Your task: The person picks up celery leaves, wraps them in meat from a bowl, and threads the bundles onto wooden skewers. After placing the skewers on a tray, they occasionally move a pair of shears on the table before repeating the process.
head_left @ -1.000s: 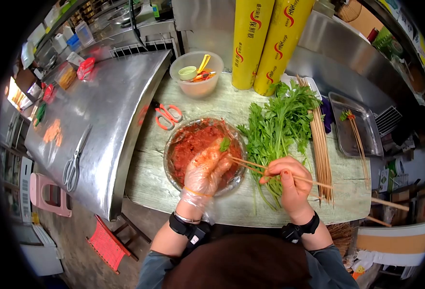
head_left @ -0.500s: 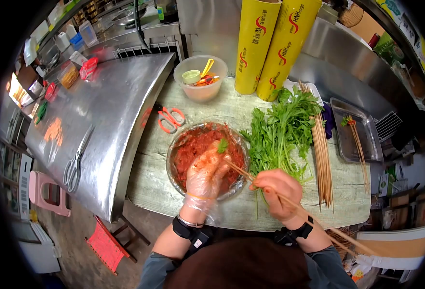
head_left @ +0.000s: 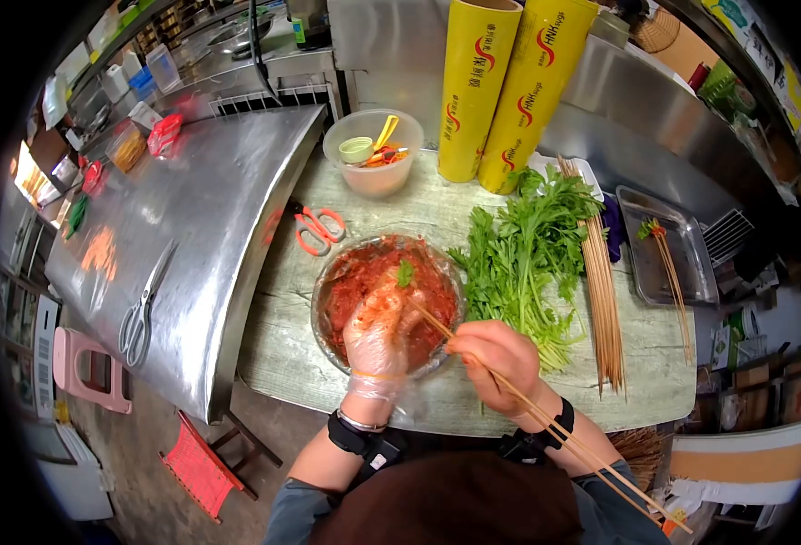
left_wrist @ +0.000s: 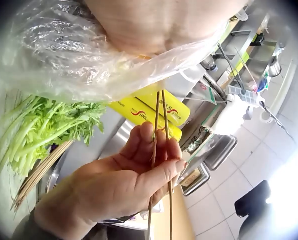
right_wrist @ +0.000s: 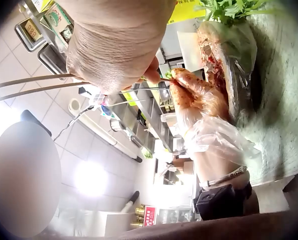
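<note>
Over a metal bowl [head_left: 323, 343] of red, sauce-coated food [head_left: 350, 275], my left hand [head_left: 378, 331] wears a clear plastic glove smeared with red. Its fingers curl round the tips of two thin wooden sticks, and a small green leaf [head_left: 405, 272] pokes out above them. My bare right hand [head_left: 496, 361] pinches the same sticks [left_wrist: 164, 115] just right of the bowl; their long ends slant down past the right wrist. In the right wrist view the gloved hand [right_wrist: 196, 97] holds the stick tips, and what lies inside its fingers is hidden.
Leafy greens [head_left: 523, 263] and a bundle of skewers [head_left: 604, 309] lie right of the bowl. Farther right is a metal tray [head_left: 647, 272] with a few skewers. Orange-handled scissors [head_left: 318, 229], a plastic tub [head_left: 375, 173] and two yellow rolls [head_left: 473, 91] stand or lie behind.
My right hand has moved left, closer to the gloved hand, and the sticks' far ends have swung down toward my body. The gloved hand has shifted slightly left.
</note>
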A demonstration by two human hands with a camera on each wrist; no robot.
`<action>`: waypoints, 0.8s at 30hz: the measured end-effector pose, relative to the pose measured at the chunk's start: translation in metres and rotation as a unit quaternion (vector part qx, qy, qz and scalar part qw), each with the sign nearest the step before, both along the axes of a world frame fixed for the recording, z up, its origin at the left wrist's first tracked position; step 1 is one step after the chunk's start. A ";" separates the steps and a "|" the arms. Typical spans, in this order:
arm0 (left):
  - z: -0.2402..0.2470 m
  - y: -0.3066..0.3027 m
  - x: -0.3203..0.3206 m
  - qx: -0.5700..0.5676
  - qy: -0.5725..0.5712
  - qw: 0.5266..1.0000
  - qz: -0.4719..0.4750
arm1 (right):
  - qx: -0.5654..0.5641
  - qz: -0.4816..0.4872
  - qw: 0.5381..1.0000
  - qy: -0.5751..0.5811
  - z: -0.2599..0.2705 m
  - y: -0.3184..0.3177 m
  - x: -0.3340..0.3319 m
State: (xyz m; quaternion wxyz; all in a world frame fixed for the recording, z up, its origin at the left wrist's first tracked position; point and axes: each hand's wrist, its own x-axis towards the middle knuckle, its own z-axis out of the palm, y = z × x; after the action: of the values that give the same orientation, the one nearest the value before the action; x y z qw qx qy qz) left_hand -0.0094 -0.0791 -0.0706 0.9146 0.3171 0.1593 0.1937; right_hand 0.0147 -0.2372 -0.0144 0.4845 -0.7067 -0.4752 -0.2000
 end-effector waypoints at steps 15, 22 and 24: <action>-0.004 -0.001 0.001 0.124 -0.036 0.990 0.049 | 0.002 -0.002 0.968 0.250 0.019 -0.033 -0.005; 0.003 0.001 -0.004 0.192 -0.097 0.977 0.007 | 0.367 -0.041 0.849 0.378 -0.008 -0.172 0.011; 0.001 0.006 -0.009 0.233 -0.095 0.968 0.007 | 0.430 -0.149 0.832 0.317 -0.005 -0.213 0.033</action>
State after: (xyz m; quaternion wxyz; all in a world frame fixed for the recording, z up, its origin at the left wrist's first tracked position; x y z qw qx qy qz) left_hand -0.0185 -0.0729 -0.0695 0.8252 0.5000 0.0244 0.2616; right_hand 0.0478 -0.4500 -0.0196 0.8279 -0.5140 -0.0506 -0.2186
